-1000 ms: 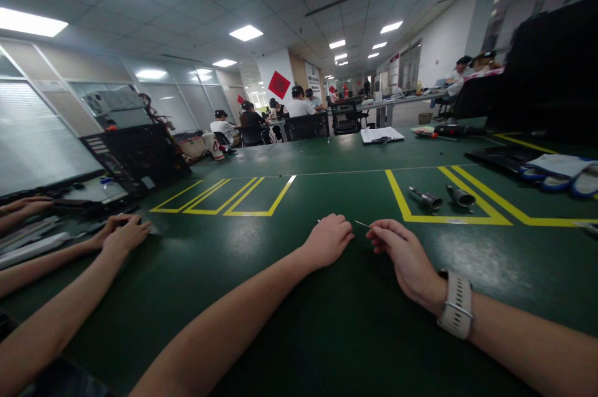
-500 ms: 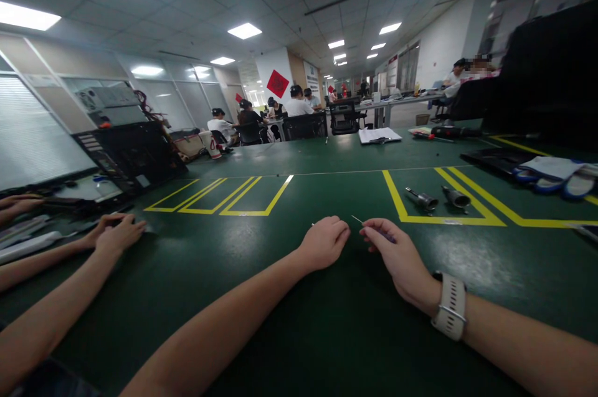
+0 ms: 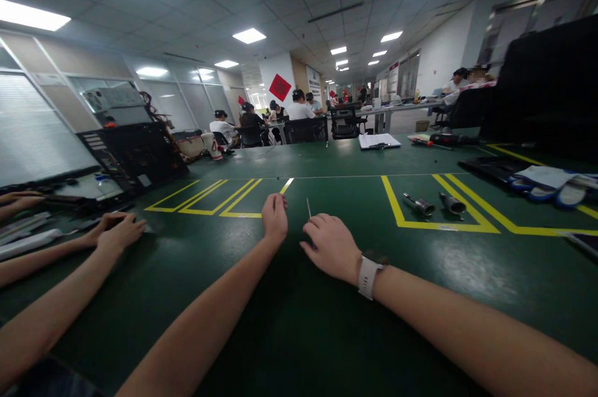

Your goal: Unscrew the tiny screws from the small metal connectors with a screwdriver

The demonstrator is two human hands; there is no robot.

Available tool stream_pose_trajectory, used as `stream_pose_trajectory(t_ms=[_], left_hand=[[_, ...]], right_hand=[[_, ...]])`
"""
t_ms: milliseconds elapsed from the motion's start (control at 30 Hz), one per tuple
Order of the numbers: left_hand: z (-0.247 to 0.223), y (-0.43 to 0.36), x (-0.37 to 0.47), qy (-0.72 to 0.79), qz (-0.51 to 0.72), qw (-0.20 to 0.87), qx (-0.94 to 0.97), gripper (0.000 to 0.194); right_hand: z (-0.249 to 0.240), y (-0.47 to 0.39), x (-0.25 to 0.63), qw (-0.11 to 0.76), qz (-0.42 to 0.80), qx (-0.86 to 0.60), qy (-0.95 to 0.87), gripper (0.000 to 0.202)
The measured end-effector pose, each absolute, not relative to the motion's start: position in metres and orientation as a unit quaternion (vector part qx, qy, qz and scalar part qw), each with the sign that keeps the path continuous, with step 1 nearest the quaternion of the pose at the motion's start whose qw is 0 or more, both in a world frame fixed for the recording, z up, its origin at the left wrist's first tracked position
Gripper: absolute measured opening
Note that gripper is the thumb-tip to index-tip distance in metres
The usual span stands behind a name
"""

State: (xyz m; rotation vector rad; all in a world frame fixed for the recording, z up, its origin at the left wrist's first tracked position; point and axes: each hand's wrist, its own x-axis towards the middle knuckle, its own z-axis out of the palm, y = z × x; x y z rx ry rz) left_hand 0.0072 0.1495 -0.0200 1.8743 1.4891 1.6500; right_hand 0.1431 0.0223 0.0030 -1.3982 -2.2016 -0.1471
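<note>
Right hand, bare, its back turned up, is closed narrow on a slim, pale, metal-looking rod; only a short straight length shows past the fingertips. From where I watch, the rod's long axis runs nearly straight up my head view, its free end pointing away from the wearer and leaning a touch left. I can't tell how steeply it rises, and its other end is hidden in the grip. On that wrist I see a light-grey strap.

Bare left hand sits just left of the rod, apart from it, with fingers curled in; I can't tell whether anything is inside. Both arms reach over a smooth, dark-green desk. Well to the left, I have a co-worker's bare hands close together.

Farther out I get yellow tape outlines on both sides. In one at right lie two silver-grey metal pieces, side by side, each a thin stem with a wider cylindrical cup, stems pointing away and leftward. Right of them are white gloves with blue edging. Toward the far edge lies a clipboard with white paper; beyond the desk, I see seated people in dark caps.
</note>
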Motion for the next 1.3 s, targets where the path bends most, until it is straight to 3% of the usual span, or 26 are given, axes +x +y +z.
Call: stream_pose_trajectory(t_ms=[167, 300, 667, 1067, 1300], left_hand=[[-0.016, 0.178, -0.044, 0.586, 0.504, 0.046, 0.633, 0.024], [-0.019, 0.186, -0.054, 0.63, 0.445, 0.033, 0.636, 0.03], [-0.017, 0.178, -0.045, 0.656, 0.319, 0.013, 0.684, 0.037], [-0.015, 0.173, -0.042, 0.643, 0.267, -0.005, 0.718, 0.036], [-0.016, 0.176, -0.043, 0.647, 0.273, 0.008, 0.712, 0.038]], right_hand=[[-0.01, 0.042, 0.138, 0.193, -0.059, -0.528, -0.825, 0.016], [-0.015, 0.045, 0.169, 0.162, -0.063, -0.543, -0.822, 0.025], [-0.026, 0.018, 0.282, 0.147, -0.052, -0.575, -0.804, 0.026], [-0.035, -0.009, 0.341, 0.224, -0.02, -0.601, -0.767, 0.026], [-0.045, -0.018, 0.351, 0.305, 0.114, -0.642, -0.694, 0.028]])
